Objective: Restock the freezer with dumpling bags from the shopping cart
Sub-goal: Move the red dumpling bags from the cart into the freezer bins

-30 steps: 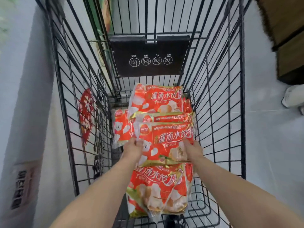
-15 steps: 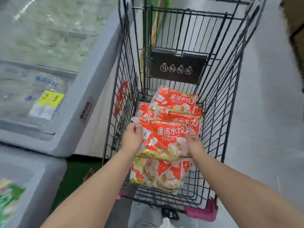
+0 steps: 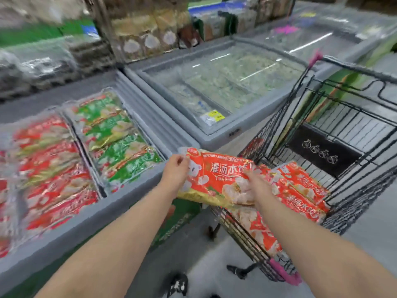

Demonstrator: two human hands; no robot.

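I hold a red dumpling bag (image 3: 217,177) in both hands, lifted over the left rim of the black wire shopping cart (image 3: 343,130). My left hand (image 3: 175,168) grips its left edge and my right hand (image 3: 255,183) grips its right side from on top. More red dumpling bags (image 3: 300,190) lie stacked in the cart. The open grey freezer (image 3: 90,214) lies at the left, holding rows of red bags (image 3: 49,168) and green bags (image 3: 116,136).
A second chest freezer with a shut glass lid (image 3: 219,87) stands beyond the cart, with another at the far right. Shelves of packaged goods (image 3: 137,29) rise behind the freezers. Grey floor shows below my arms.
The bag has risen out of the cart and moved left toward the open freezer. My view has swung left, so the freezers now fill the scene.
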